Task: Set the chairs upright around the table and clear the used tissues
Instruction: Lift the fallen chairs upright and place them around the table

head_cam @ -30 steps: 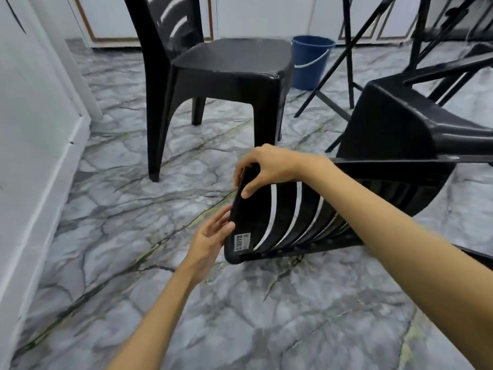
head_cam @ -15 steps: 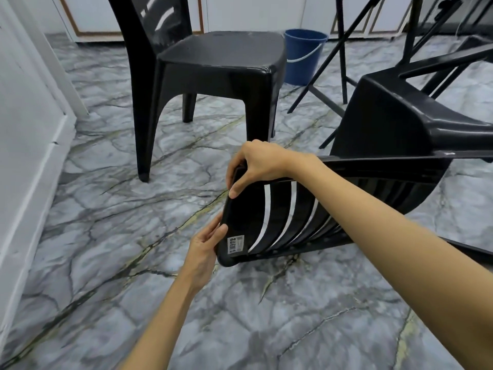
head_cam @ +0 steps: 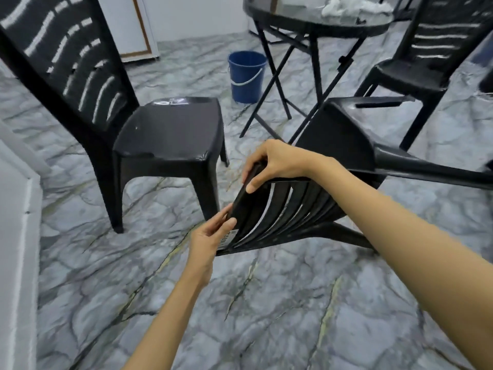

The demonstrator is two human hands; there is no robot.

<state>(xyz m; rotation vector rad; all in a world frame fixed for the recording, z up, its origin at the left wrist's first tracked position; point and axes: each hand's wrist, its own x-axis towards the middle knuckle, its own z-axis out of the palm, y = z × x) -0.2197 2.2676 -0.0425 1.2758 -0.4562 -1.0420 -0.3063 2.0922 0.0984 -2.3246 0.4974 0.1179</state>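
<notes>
A black plastic chair [head_cam: 328,161] lies tipped on its side on the marble floor, its slatted backrest pointing toward me. My right hand [head_cam: 274,161] grips the upper corner of that backrest. My left hand [head_cam: 210,239] holds the lower corner, over a white label. The backrest end is raised off the floor. A second black chair [head_cam: 165,134] stands upright at the left. A third chair [head_cam: 416,73] stands upright at the back right. White crumpled tissues [head_cam: 346,6] lie on the dark round folding table [head_cam: 314,25] at the top.
A blue bucket [head_cam: 246,76] stands on the floor beside the table's crossed legs. A white wall and skirting [head_cam: 18,236] run along the left. Open marble floor [head_cam: 266,316] lies in front of me.
The view has lifted, bringing the table and tissues into sight. Both hands keep their hold while the fallen chair's backrest has risen and tilted more upright.
</notes>
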